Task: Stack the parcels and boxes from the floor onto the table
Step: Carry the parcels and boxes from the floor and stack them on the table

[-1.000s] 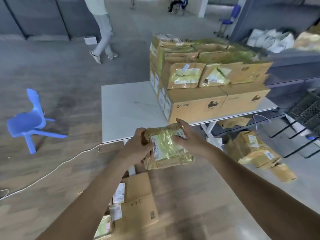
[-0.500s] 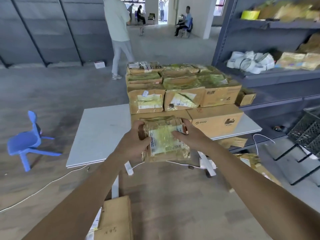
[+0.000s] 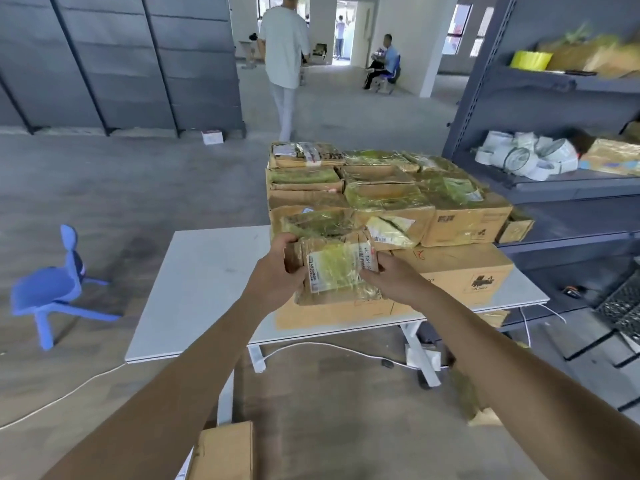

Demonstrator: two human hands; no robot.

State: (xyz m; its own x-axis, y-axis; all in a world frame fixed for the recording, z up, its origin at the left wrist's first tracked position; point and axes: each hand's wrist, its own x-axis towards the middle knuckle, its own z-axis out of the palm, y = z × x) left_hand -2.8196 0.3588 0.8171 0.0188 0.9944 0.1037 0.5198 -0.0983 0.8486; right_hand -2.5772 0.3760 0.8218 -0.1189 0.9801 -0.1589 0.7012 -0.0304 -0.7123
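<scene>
I hold a small brown parcel [image 3: 337,271], wrapped in yellowish tape with a white label, up in front of the stack. My left hand [image 3: 275,271] grips its left end and my right hand [image 3: 389,278] grips its right side. The white table [image 3: 204,282] carries a stack of cardboard boxes [image 3: 388,199] on its right half, two large boxes below and several taped parcels on top. A cardboard box [image 3: 225,452] stays on the floor at the bottom edge. Another parcel [image 3: 467,396] lies on the floor at the right, partly behind my right arm.
A blue plastic chair [image 3: 52,289] stands on the floor at the left. Grey metal shelving [image 3: 554,188] with parcels and white rolls runs along the right. A white cable [image 3: 69,389] trails over the floor under the table. A person [image 3: 285,64] walks away beyond the stack.
I have risen and my view has lifted from the floor. The parcel has come up with both hands, from below the table edge to the height of the stack's front boxes.
</scene>
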